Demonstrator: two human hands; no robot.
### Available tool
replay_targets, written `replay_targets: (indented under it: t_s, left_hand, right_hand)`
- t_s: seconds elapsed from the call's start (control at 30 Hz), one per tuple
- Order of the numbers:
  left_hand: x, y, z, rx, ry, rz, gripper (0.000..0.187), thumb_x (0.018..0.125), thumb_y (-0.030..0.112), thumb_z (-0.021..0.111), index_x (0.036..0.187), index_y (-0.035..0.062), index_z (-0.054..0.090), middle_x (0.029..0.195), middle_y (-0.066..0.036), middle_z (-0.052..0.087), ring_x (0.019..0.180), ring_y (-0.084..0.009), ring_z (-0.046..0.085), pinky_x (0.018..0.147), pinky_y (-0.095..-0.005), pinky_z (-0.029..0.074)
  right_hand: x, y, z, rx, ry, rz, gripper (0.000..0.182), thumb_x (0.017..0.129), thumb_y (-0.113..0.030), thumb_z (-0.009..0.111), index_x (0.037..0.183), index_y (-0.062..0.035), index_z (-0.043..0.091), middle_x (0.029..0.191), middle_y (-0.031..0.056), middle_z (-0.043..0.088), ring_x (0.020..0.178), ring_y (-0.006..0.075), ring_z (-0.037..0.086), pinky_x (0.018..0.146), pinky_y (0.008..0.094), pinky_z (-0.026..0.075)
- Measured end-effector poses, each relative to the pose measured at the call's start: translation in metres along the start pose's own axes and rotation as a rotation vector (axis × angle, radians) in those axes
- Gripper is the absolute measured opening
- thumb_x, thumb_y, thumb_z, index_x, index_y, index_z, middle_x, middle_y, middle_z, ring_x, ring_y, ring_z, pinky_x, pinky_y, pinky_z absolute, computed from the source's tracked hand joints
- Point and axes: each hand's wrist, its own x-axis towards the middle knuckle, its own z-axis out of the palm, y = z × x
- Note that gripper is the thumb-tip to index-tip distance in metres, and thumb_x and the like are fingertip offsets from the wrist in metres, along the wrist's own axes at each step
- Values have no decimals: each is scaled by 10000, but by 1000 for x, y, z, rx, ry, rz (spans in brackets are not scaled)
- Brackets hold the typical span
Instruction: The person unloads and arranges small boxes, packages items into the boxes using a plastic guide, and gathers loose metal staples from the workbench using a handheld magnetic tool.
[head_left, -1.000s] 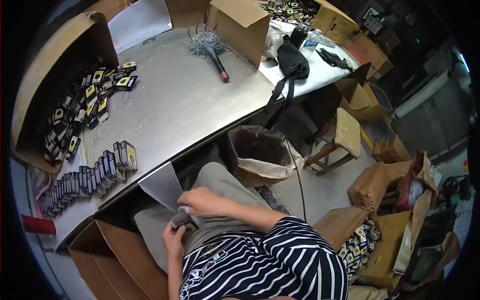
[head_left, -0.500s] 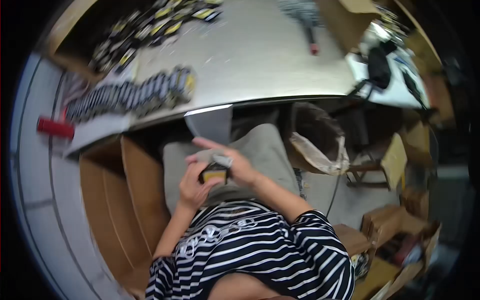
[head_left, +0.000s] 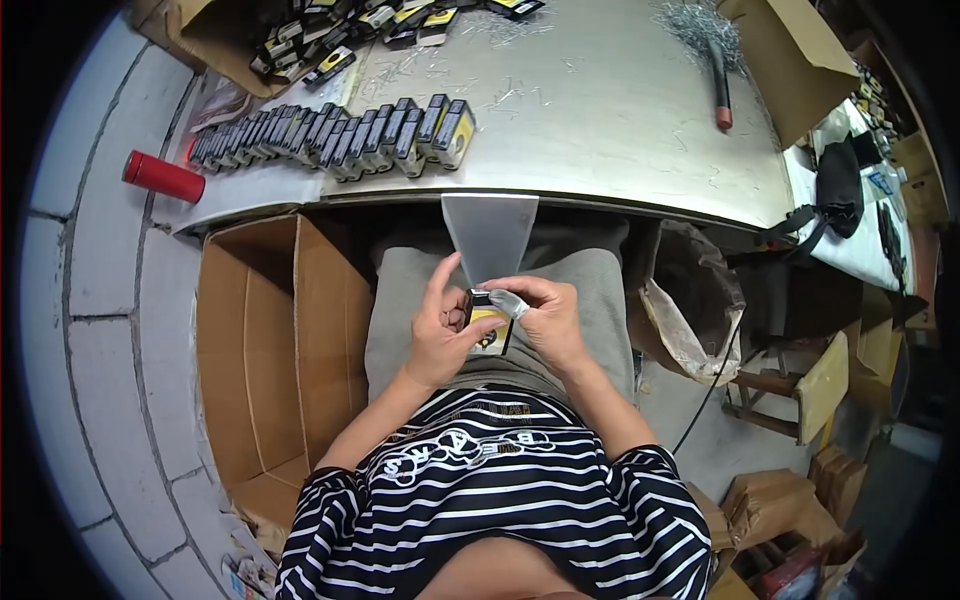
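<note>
Seated person in a striped shirt, both hands raised over the lap, just below the table edge.

Item in hand: one small black-and-yellow box [head_left: 489, 325], upright, held between the two hands. The left hand [head_left: 440, 335] closes on its left side, thumb and curled fingers against it, forefinger stretched upward and free. The right hand [head_left: 548, 318] closes on its top right corner, fingertips pinching a bit of pale grey material [head_left: 507, 303] at the box's upper edge. The box sits in the gap between the two palms, its yellow face turned up towards the person; its lower end shows below the fingers.

Directly above the hands: a grey sheet [head_left: 489, 235] hanging down from the edge of the metal table [head_left: 600, 110], its lower end just above the box.

On the table: a row of like boxes [head_left: 340, 130] standing on edge, packed side by side, left of centre; a loose pile of more boxes [head_left: 330, 35] spilling from a cardboard carton at the far left; a red-tipped tool [head_left: 721, 85] beside a heap of metal staples or wire bits [head_left: 690, 20]; a red cylinder [head_left: 162, 177] at the table's left end.

On the floor: an open cardboard carton [head_left: 260, 350] just left of the person's knees; a bin lined with a plastic bag [head_left: 690, 300] to the right.
</note>
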Motion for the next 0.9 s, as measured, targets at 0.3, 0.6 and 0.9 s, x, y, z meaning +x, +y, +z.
replay_targets:
  t_s: [0.3,0.6,0.9]
  left_hand:
    - [11,8,8,-22,-4,-84,624,757,-104,693,1330,-2,468,849,-70,633,793,-102,617,690,-208,502]
    - [119,64,19,367,-16,324,144,807,65,708,932,-2,680,816,-46,677,706,-92,623,591,-229,474]
    - [331,70,-55,1247,48,729,187,740,122,701,878,28,617,1035,-138,548,996,-321,550,777,-423,485]
  right_hand:
    - [-3,-16,-22,-155,-35,-18,160,828,4,628,967,31,703,898,79,710,841,125,648,776,247,513]
    - [37,-61,-23,-325,143,-263,454,876,54,457,1330,46,464,1297,148,552,1207,207,514,1019,316,384]
    - [272,-119,-63,-1191,-89,-355,381,787,26,517,1158,2,599,1175,177,621,1136,336,574,993,371,436]
